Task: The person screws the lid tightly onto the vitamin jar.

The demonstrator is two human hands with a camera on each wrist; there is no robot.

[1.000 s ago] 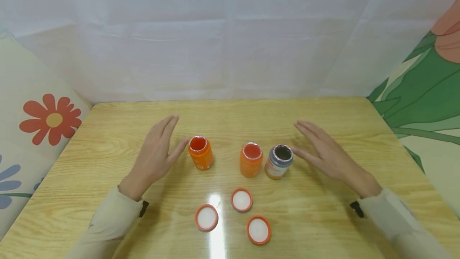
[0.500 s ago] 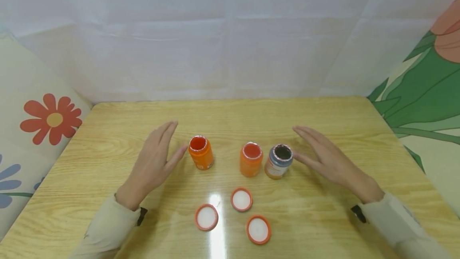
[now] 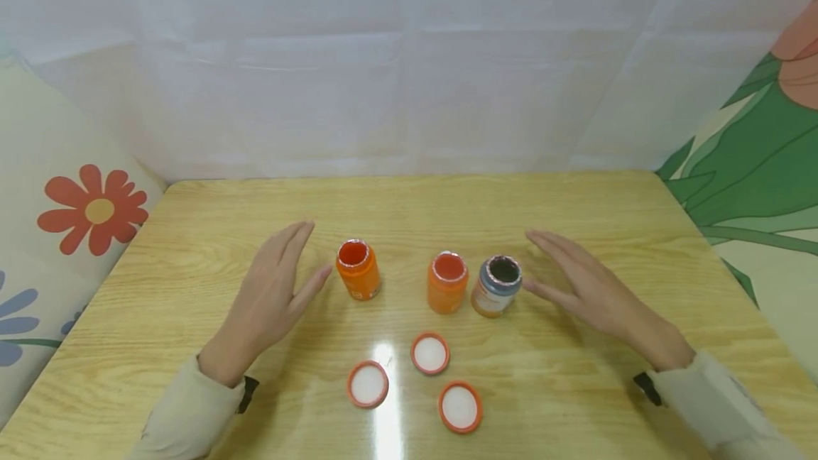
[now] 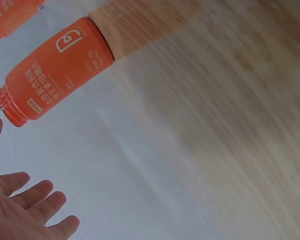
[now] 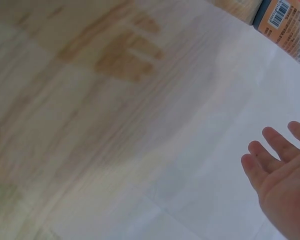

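Three lidless plastic bottles stand upright on the wooden table (image 3: 224, 215). Leftmost is a bright orange bottle (image 3: 360, 281), its printed label facing the camera in the left wrist view. A lighter orange bottle (image 3: 445, 297) stands in the middle, close beside a grey-topped bottle (image 3: 492, 299) with a white and orange label. My left hand (image 3: 265, 289) hovers left of the bright orange bottle, fingers extended, thumb just short of its rim. On the other side my right hand (image 3: 594, 289) has its fingers straight, thumb tip close to the grey-topped bottle's rim. Both hands hold nothing.
Three orange-rimmed screw caps lie white side up before the bottles: a left cap (image 3: 367, 384), a middle cap (image 3: 430, 353) and a right cap (image 3: 460, 407). A white cloth (image 3: 409, 91) hangs behind the table. Flower-printed fabric (image 3: 96, 211) flanks both sides.
Both hands have drawn slightly back toward the person, and the right hand also a little to the right. Bottles and caps stay where they were.
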